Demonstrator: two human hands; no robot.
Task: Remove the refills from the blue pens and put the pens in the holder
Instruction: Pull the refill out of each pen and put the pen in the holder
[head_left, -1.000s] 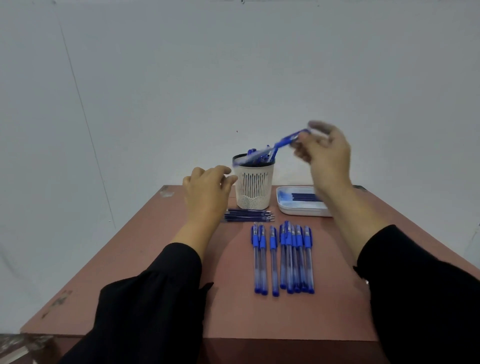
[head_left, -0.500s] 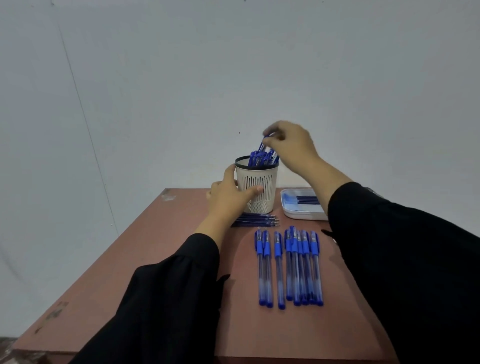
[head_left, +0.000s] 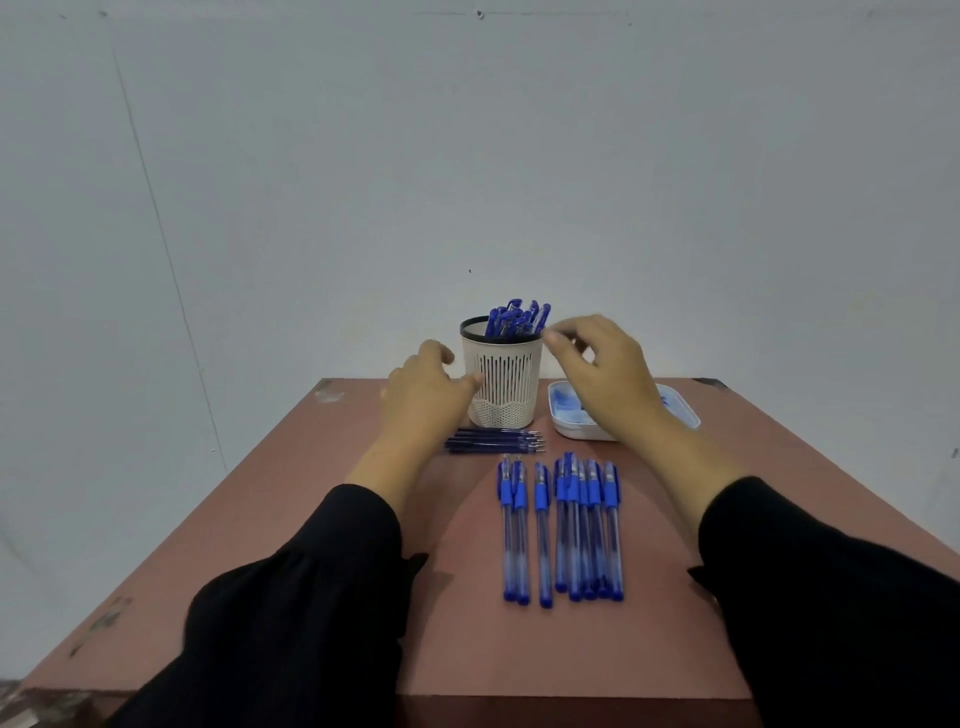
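Landmark: holder (head_left: 502, 382), white slotted cup near the table's (head_left: 291, 519) far edge.

- Left hand (head_left: 423, 397): just left of the holder, thumb tip at its wall, fingers loosely curled, gripping nothing; likely there to steady the cup.
- Refills (head_left: 493, 440): small bundle lying crosswise directly in front of the holder, clear of the pens.
- Emptied pens (head_left: 517, 317): standing in the holder, caps above the rim.
- Pens (head_left: 563, 527) awaiting work: a row lying nearer than the refills, tips toward the person; bare table on either side for reaching.
- Right hand (head_left: 605, 376): just right of the holder's rim, relaxed, empty.
- Tray (head_left: 571, 426): right of the holder, partly hidden under that hand.
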